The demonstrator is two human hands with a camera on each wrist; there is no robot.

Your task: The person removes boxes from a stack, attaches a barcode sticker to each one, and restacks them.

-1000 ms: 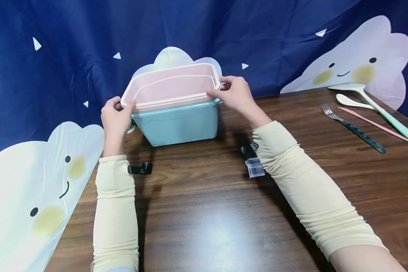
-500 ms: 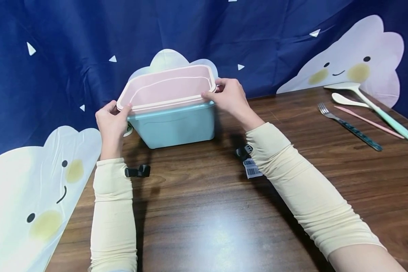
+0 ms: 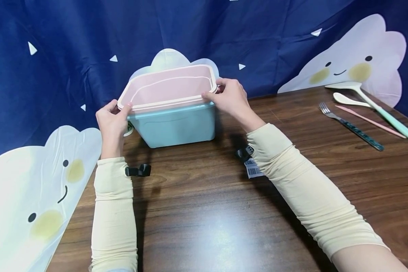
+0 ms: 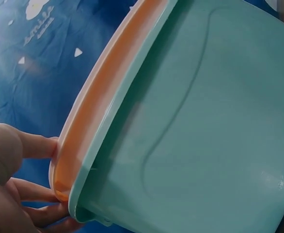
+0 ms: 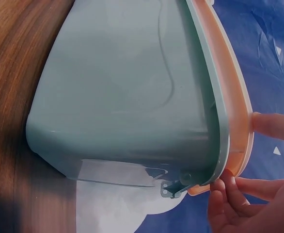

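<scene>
Nesting: the pink bin (image 3: pixel 173 90) sits in the mouth of the blue bin (image 3: pixel 180 129), its rim standing above the blue one. One bin is being worked against the other, I judge; whether going in or coming out, I cannot tell.
Left hand: pinching the pink bin's rim at the left end, thumb on the near edge; the left hand (image 3: pixel 111 121) is well apart from its partner.
Right hand: gripping the same rim at the opposite end, thumb on top, fingertips tucked beneath; the right hand (image 3: pixel 230 97) looks level with the blue bin's lip.
Next move: probably calls for both ends to travel together, straight up or down, since an uneven push or pull could wedge the walls.
Rims: nearly parallel, a band of pink showing between; how deep the pink bin reaches is hidden.
Behind: the cloth (image 3: pixel 122 26) hangs close, so backward room looks tight.
Left end: a small white thing (image 3: pixel 130 130) is half hidden beside the blue bin.
Front: bare wood of the table (image 3: pixel 197 192) between the forearms, probably the roomiest way out.
Far right: fork (image 3: pixel 355 129), stick (image 3: pixel 370 121), spoon (image 3: pixel 348 100) and ladle (image 3: pixel 387 113), well apart from the bins.
</scene>
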